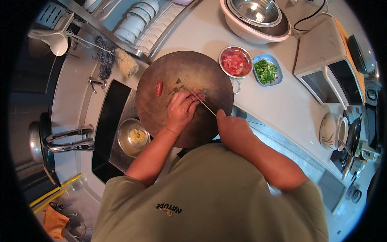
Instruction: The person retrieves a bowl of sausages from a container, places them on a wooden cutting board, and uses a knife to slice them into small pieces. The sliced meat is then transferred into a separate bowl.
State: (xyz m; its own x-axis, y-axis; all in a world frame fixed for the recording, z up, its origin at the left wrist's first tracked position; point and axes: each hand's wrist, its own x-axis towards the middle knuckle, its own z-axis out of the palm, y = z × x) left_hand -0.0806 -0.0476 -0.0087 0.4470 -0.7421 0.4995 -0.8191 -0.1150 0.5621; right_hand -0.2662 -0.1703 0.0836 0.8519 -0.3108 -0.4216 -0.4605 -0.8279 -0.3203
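Observation:
A large round wooden chopping board (163,121) lies before me. My right hand (234,128) grips a knife (204,104) whose blade points up and left across the board. Bent fingers of my left hand (182,110) press down beside the blade, on reddish food that they mostly hide. Small cut red pieces (198,94) lie on the blade's far side. A short piece of red sausage (159,88) rests apart, on the board's left part. Beyond the board's right edge stand a metal bowl of diced pink-red food (235,63) and a blue dish of chopped green onion (266,71).
Left of the board is a sink (105,133) with a chrome faucet (71,140) and a metal bowl (121,142) holding something yellow. A dish rack (163,24) with stacked bowls stands at the back left, nested basins (257,34) at the back, a white countertop oven (320,63) at the right.

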